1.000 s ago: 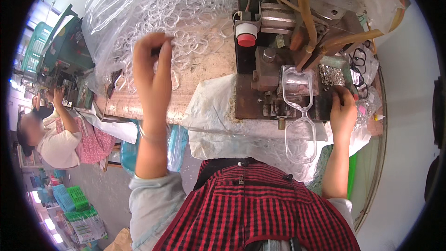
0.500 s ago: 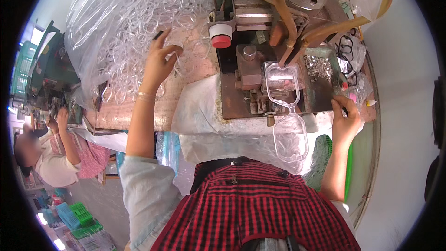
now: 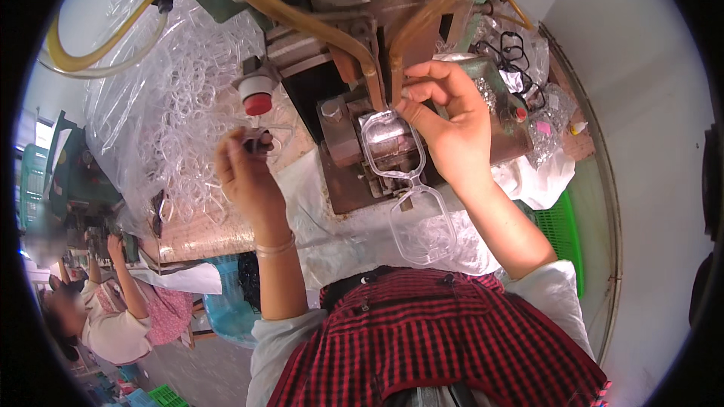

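Note:
A clear plastic spectacle frame [image 3: 407, 181] lies across the metal block of a press machine [image 3: 354, 143], one lens ring on the block and the other hanging toward me. My right hand [image 3: 449, 124] pinches the upper ring's far corner under the machine head. My left hand [image 3: 245, 169] hovers left of the block, fingers closed around a small dark part beside the red knob [image 3: 257, 98].
A large clear bag with several transparent frames [image 3: 173, 120] fills the bench to the left. Yellow hoses [image 3: 302, 22] curve down to the machine. Dark frames [image 3: 513, 53] lie at the right. Another person [image 3: 113, 309] works at the lower left.
My right hand rose from the bench's right edge to the frame on the block. My left hand drew back from the bag toward the red knob. The view shifted closer to the machine.

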{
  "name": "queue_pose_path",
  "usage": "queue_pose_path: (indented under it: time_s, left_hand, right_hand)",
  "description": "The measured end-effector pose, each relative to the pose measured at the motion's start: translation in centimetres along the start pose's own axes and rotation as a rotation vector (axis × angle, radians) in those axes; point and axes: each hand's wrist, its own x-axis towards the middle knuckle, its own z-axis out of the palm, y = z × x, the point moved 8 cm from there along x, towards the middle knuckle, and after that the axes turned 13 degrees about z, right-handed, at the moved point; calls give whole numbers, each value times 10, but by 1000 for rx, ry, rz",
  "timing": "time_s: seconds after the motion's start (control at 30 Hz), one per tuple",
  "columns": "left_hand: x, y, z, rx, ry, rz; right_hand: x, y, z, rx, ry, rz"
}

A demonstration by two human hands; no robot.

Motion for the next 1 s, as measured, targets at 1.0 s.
queue_pose_path:
  time_s: [1.0]
  left_hand:
    - [-63, 90, 168, 471, -1225, 562]
  right_hand:
    - [11, 26, -153, -609, 389, -10]
